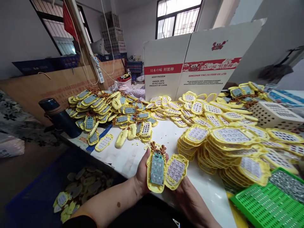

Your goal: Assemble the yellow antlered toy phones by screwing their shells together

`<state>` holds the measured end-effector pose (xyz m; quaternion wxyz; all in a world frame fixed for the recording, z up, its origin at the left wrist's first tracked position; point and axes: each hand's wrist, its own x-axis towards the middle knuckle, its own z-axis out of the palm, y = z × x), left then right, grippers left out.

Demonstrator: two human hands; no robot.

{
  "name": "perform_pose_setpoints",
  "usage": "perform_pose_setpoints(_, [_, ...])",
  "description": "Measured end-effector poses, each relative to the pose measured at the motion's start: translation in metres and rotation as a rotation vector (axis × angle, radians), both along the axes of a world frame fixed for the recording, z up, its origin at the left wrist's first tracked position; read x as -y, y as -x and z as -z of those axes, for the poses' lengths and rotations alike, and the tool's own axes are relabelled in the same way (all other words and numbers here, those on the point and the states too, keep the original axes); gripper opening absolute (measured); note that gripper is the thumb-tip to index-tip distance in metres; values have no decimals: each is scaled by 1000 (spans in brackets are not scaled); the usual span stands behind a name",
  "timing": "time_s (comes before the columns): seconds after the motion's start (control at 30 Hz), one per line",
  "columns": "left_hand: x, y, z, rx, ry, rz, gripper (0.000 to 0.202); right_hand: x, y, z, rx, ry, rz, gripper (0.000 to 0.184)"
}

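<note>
Gripping the antlered shell (155, 188) and gridded half (176, 171), your fingers (144, 160) clamp both; likely light, stiff plastic: hold rims (185, 161).

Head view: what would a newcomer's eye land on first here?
Probably the two yellow shells at lower centre: the left hand holds the antlered shell with a circuit board inside, the right hand the keypad shell beside it. Next, the tall stacks of yellow shells on the right. Behind the heaps stands a big white carton with red bands.
</note>
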<state>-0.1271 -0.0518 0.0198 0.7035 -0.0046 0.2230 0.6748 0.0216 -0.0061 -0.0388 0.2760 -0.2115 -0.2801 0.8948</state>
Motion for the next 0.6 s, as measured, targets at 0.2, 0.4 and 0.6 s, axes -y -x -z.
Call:
perform_pose_setpoints(0.2, [-1,-3,-3,10,-33,-23,61,0,-3,3,78,42,11,72])
perform_pose_setpoints(0.4, [1,-6,-6,-31,23,31,63,0,-7,-2,133,44,-8,67])
perform_pose_setpoints(0.6, [1,2,-10,-150,131,53,67,-1,-10,-12,98,40,-25,61])
